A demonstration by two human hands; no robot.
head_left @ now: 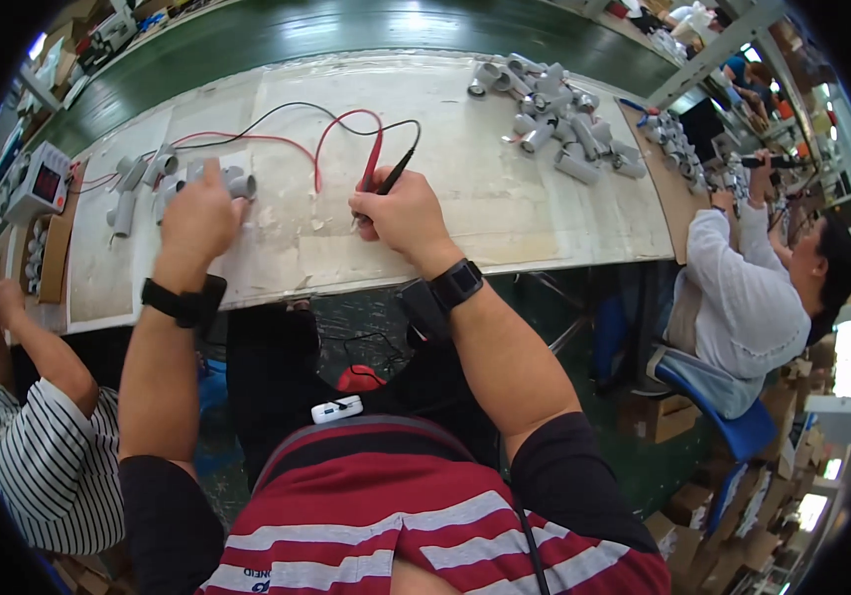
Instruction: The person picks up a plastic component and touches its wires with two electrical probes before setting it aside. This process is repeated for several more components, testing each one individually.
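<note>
In my right hand (404, 210) are two test probes, a red test probe (373, 159) and a black test probe (398, 171). Their handles slant up out of my closed fingers, and the tips point down at the table. My left hand (199, 220) hovers at the left among grey cylindrical fittings (241, 185), slightly blurred, with thumb and forefinger apart. Its other fingers are partly hidden, and I see nothing held. More grey fittings (123, 213) lie left of it. Red and black leads run from the probes leftward across the worktable (425, 238).
A loose heap of grey fittings (554, 119) covers the far right. At the left edge stand a white meter box with a red display (47, 183) and a cardboard box (53, 260) of parts. One person (743, 288) sits at right; another in striped clothing (44, 466) works at left.
</note>
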